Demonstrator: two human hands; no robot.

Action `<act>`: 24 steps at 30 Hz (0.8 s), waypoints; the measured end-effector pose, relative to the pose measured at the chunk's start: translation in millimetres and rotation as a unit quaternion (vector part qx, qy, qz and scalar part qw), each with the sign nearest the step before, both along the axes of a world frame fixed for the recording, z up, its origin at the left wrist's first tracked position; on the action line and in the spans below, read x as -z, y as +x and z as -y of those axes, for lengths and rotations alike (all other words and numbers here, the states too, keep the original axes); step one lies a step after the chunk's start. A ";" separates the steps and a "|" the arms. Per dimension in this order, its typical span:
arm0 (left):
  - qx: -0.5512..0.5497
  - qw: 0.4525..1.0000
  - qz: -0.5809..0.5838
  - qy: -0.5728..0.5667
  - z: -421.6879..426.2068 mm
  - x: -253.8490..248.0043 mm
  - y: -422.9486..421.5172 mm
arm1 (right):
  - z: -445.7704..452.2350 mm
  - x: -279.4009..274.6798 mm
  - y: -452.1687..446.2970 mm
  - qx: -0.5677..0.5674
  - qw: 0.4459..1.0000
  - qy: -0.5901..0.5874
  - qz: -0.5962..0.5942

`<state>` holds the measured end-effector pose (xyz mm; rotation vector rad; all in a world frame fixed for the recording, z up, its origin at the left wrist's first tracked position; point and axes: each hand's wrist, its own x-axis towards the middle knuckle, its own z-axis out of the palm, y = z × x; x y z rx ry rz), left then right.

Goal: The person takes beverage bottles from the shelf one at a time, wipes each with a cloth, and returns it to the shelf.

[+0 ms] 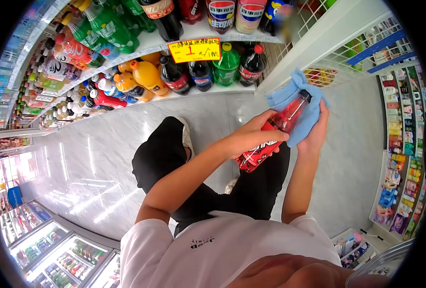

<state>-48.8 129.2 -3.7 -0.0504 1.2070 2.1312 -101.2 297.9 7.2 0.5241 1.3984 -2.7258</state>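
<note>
My left hand (pixel 257 137) is wrapped round the body of a red drink bottle (pixel 261 152) with a black cap, held tilted with its cap end up and to the right. In my right hand (pixel 315 136) is a light blue cloth (pixel 305 117), bunched behind the bottle's neck and touching it. Part of the cloth hangs out past the cap on the far side. The fingers of my right hand are partly hidden behind the cloth. Both hands are over my right knee, in front of the shelf.
Ahead, a shelf (pixel 213 94) holds many soda and juice bottles, with a yellow price sign (pixel 194 50) on the upper tier's edge. White wire mesh (pixel 335 77) closes its right end. Packaged goods (pixel 400 120) stand at far right; glass-door fridges (pixel 61 254) are at lower left. Grey tiled floor (pixel 97 153) lies around me.
</note>
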 end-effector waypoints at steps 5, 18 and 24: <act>-0.098 0.991 -0.077 -0.049 0.9 0.2 -8.2 | -27.1 67.3 7.8 -0.107 0.986 -0.115 0.057; -0.316 0.779 -0.456 -0.292 113.9 -45.1 -90.6 | -30.5 128.4 71.7 -0.168 0.974 -0.066 0.136; -0.404 0.644 -0.512 -0.400 145.0 -41.6 -102.0 | -17.4 147.9 78.7 -0.200 0.960 -0.114 0.161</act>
